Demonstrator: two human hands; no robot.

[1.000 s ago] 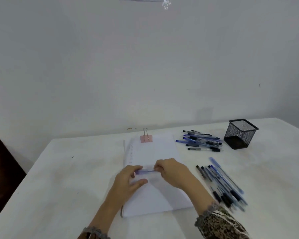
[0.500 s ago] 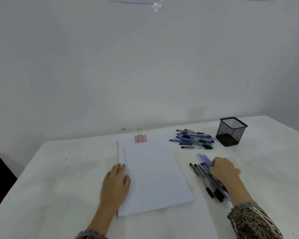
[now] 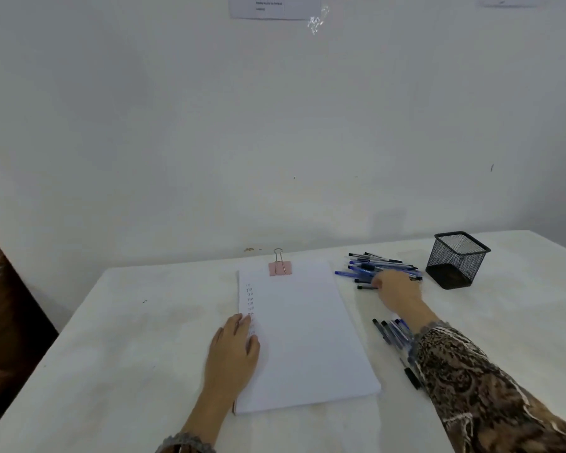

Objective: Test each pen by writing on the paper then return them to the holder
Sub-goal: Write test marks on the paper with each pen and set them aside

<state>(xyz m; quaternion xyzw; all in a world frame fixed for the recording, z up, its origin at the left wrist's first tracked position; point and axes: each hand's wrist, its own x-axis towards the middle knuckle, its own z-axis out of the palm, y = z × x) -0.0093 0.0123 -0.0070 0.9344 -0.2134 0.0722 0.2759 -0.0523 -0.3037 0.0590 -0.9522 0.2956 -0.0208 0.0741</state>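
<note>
The right hand (image 3: 394, 287) has left the near pens (image 3: 393, 333) at lower right and now reaches the far pens (image 3: 366, 268), right of centre.

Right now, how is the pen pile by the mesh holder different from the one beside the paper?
The far pen pile lies crosswise; the near pen pile lies slanted. The right hand reaches over the far pen pile; the sleeve hides part of the near pen pile. Both hold blue and black pens, lying on the table.

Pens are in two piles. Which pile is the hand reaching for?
The far pile, beside the black holder: the right hand reaches over it. The other pile lies nearer, partly under the sleeve.
</note>
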